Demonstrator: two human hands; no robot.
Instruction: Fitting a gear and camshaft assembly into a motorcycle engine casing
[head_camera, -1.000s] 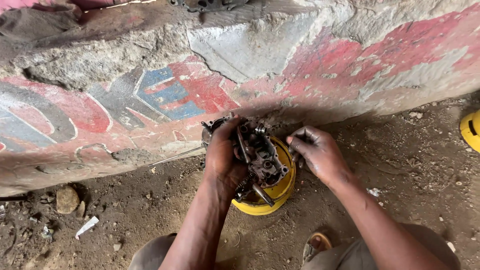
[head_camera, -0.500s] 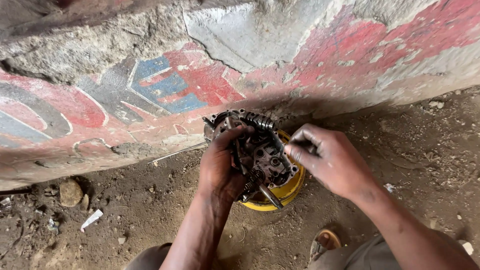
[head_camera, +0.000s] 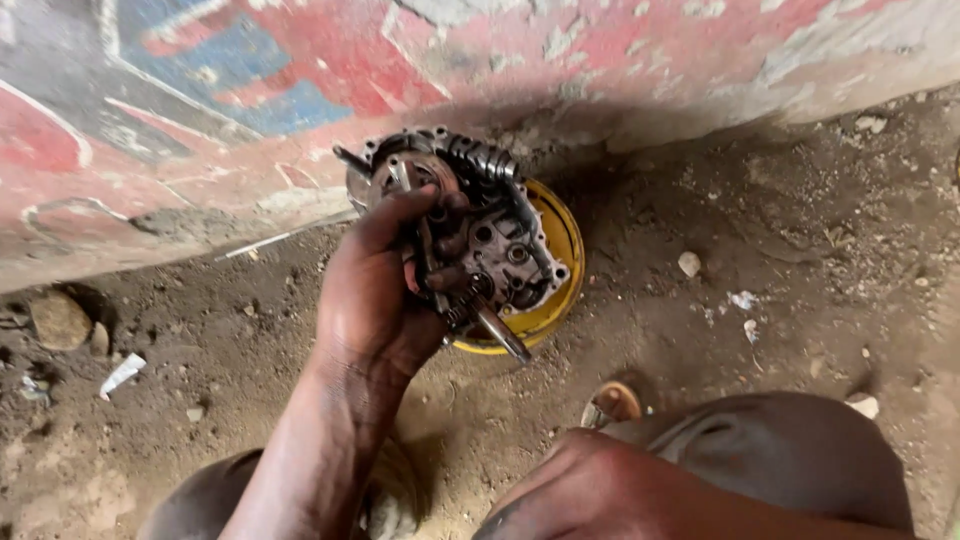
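Note:
A greasy grey metal engine part (head_camera: 478, 232) with gears, bolt holes and a protruding shaft rests over a yellow round bowl (head_camera: 553, 262) on the dirt ground. My left hand (head_camera: 380, 290) grips the part from its left side, fingers wrapped across its face. My right hand (head_camera: 590, 490) has come back low near my knee at the bottom of the view, away from the part; its fingers are out of sight.
A painted concrete wall (head_camera: 300, 100) in red, blue and grey runs behind the part. Stones (head_camera: 60, 320), a white scrap (head_camera: 122, 374) and small pebbles (head_camera: 689, 264) lie on the dirt. My sandalled foot (head_camera: 612, 403) and knee (head_camera: 790, 450) sit at the lower right.
My right hand left the engine part and drew back toward my knee. The view moved closer to the part. My left hand keeps its grip.

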